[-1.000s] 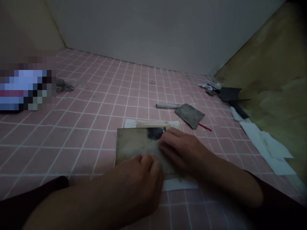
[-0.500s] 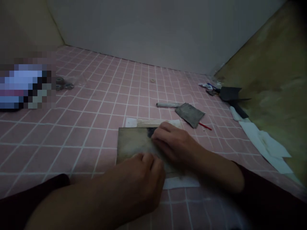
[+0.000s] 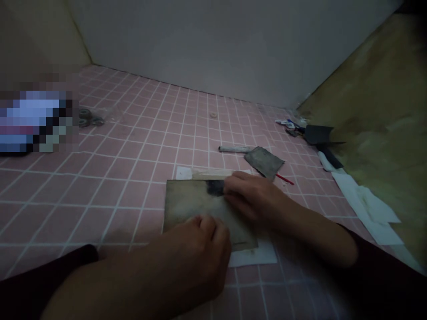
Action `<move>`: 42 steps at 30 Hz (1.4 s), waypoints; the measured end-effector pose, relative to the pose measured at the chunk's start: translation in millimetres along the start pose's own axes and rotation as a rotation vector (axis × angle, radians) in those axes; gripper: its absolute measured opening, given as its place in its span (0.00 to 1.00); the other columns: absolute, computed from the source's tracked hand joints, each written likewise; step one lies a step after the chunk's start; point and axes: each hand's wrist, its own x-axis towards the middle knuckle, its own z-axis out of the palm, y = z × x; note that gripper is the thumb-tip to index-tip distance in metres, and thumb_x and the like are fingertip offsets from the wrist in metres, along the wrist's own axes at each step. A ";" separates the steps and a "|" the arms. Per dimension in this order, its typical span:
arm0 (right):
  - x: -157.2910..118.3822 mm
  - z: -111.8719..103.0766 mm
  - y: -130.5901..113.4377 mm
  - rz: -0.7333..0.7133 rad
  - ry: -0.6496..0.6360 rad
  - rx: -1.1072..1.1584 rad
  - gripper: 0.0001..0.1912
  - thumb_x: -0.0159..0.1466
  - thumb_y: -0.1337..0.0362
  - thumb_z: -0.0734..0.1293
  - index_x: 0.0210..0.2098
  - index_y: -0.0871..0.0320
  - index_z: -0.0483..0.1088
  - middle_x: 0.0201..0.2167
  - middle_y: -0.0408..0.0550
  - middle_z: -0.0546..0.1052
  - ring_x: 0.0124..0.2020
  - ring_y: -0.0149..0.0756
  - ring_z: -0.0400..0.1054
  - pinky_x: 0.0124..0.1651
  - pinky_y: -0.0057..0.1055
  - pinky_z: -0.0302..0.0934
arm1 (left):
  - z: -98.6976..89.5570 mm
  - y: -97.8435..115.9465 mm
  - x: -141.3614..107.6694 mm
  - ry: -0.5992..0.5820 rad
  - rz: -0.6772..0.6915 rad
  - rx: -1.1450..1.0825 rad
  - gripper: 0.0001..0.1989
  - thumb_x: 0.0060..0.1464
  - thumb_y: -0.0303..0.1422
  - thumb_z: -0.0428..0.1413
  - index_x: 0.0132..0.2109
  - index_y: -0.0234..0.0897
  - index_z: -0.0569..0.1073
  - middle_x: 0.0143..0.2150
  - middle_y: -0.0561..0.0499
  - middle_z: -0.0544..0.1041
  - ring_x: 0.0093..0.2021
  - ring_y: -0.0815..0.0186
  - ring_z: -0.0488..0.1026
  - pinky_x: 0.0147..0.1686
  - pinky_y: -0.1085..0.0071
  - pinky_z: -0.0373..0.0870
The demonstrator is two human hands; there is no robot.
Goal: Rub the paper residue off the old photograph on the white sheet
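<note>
A flat beige-grey rectangular sheet [image 3: 190, 200] lies on top of white paper [image 3: 263, 257], which sticks out at its near and far edges. A black patch [image 3: 215, 187] shows at the sheet's far edge. My right hand [image 3: 253, 193] is at the right end of this patch, fingers bent and pressed together; what is in them is hidden. Over the sheet's near left part, my left hand [image 3: 203, 253] is closed with its back toward me. Its fingertips are out of sight, so I cannot tell what they hold.
Beyond the sheet are a grey square pad [image 3: 265, 161], a pale tube [image 3: 233, 149] and a thin red stick [image 3: 285, 179]. Along the right wall lie a dark angular object [image 3: 318, 134] and white paper pieces [image 3: 370, 204]. Small rolls [image 3: 85, 116] sit at left, beside a blurred-out screen.
My right hand has shifted right along the sheet's far edge, uncovering more of the black patch. My left hand has stayed nearly in place.
</note>
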 end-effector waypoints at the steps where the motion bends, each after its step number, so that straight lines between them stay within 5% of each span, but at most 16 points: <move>1: -2.6 -1.9 1.8 0.027 -0.005 -0.022 0.08 0.65 0.72 0.58 0.30 0.57 0.59 0.29 0.45 0.66 0.30 0.33 0.60 0.34 0.30 0.52 | 0.1 0.2 -0.1 0.012 -0.006 -0.001 0.08 0.57 0.24 0.49 0.35 0.34 0.72 0.29 0.47 0.70 0.24 0.64 0.63 0.20 0.65 0.54; 8: 6.2 8.0 -6.6 -0.058 0.015 0.077 0.06 0.64 0.74 0.58 0.33 0.58 0.60 0.32 0.46 0.67 0.32 0.33 0.60 0.35 0.30 0.54 | -5.0 -2.2 1.6 -0.039 0.020 0.016 0.11 0.57 0.23 0.46 0.34 0.34 0.72 0.27 0.48 0.69 0.24 0.65 0.62 0.21 0.65 0.54; 19: 4.9 6.5 -1.8 0.001 0.032 0.050 0.06 0.64 0.74 0.57 0.37 0.58 0.61 0.33 0.46 0.68 0.33 0.34 0.61 0.35 0.30 0.54 | -5.7 -5.3 0.0 -0.045 0.095 0.076 0.09 0.57 0.25 0.47 0.36 0.33 0.73 0.30 0.47 0.69 0.26 0.64 0.64 0.22 0.64 0.55; 26: -2.4 -1.9 -1.0 0.063 -0.039 -0.033 0.08 0.63 0.75 0.58 0.31 0.57 0.59 0.29 0.43 0.64 0.29 0.31 0.57 0.32 0.29 0.50 | -6.6 -5.5 -1.0 -0.049 0.091 0.066 0.09 0.56 0.25 0.47 0.34 0.34 0.72 0.29 0.48 0.69 0.25 0.64 0.64 0.21 0.65 0.54; 31: 2.8 9.6 -9.1 -0.084 0.032 0.038 0.07 0.64 0.74 0.58 0.31 0.58 0.61 0.32 0.44 0.64 0.28 0.29 0.56 0.31 0.27 0.51 | -7.9 -5.7 2.0 -0.073 0.068 0.059 0.10 0.57 0.23 0.45 0.36 0.33 0.72 0.29 0.48 0.69 0.25 0.65 0.64 0.21 0.66 0.55; 36: -0.9 0.4 2.6 0.046 -0.042 -0.035 0.07 0.64 0.74 0.58 0.31 0.58 0.61 0.30 0.44 0.65 0.29 0.30 0.58 0.32 0.28 0.51 | -8.6 -4.9 3.6 -0.053 0.051 0.067 0.11 0.57 0.22 0.44 0.34 0.34 0.71 0.28 0.49 0.68 0.25 0.64 0.64 0.21 0.66 0.54; 42: 5.7 9.3 -2.7 -0.027 0.076 0.006 0.06 0.64 0.74 0.57 0.34 0.58 0.60 0.31 0.45 0.67 0.31 0.33 0.59 0.34 0.29 0.52 | -8.1 -5.9 4.0 -0.042 0.048 0.083 0.10 0.56 0.23 0.45 0.34 0.35 0.71 0.29 0.49 0.68 0.25 0.64 0.64 0.22 0.65 0.54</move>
